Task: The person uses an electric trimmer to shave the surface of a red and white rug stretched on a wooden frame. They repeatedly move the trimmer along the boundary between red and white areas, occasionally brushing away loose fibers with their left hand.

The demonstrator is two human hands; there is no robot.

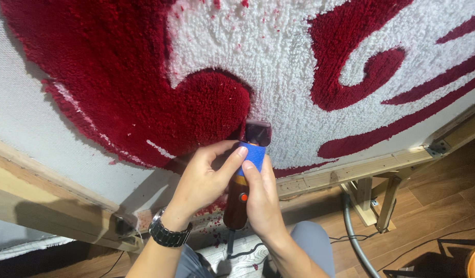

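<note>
Both at once, gripping the electric clipper (243,191), a dark reddish-brown body with a band of blue tape near its head and an orange button low on the front. Right hand (263,198) wrapped around the body from the side, thumb laid up over the blue tape, fingers (254,177) closed on the tool, probably to steer it. Left hand (204,177) curled against the other side, index fingertip pressed on the blue band, likely steadying the head so the blade sits flat; wristwatch (168,234) on that wrist. Clipper head (258,133) set against the tufted rug (278,56), right at the seam where a rounded dark red lobe meets the white pile, seemingly placed there because that border needs a clean edge. Rug cloth stretched upright on a wooden frame (345,172), keeping the pile taut and reachable from a low seat. Red fluff scattered on the floor (438,195) beneath; grey hose (355,237) and thin cables nearby.
</note>
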